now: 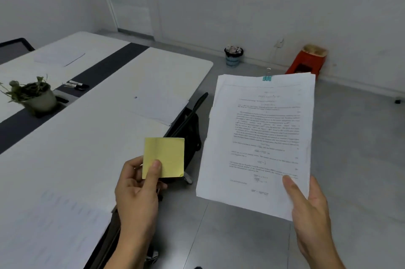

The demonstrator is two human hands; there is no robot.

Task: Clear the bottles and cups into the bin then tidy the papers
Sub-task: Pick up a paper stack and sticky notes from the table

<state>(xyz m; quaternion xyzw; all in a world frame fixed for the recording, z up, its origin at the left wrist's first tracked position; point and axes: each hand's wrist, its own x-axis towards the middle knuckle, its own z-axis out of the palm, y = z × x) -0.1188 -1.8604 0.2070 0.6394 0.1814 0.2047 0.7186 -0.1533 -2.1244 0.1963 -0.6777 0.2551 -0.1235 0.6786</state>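
Observation:
My right hand [311, 209] grips the lower right corner of a thick stack of printed papers [258, 137], held up over the floor and bound at its top edge by a teal binder clip [267, 77]. My left hand [138, 185] pinches a yellow sticky-note pad [166, 157] by its lower left edge, just past the table's near edge. More sheets lie on the white table [87, 137]: one stack [160, 102] near the right edge, another [59, 57] far left, and a faint one [54, 225] close to me. A small bin [233, 56] full of rubbish stands by the far wall.
A potted plant [32, 95] and two markers [76, 84] sit on the table's dark centre strip. A black chair [188, 124] is tucked under the table's right edge. A red stool [306, 61] stands by the wall; a door is behind. Grey floor spreads to the right.

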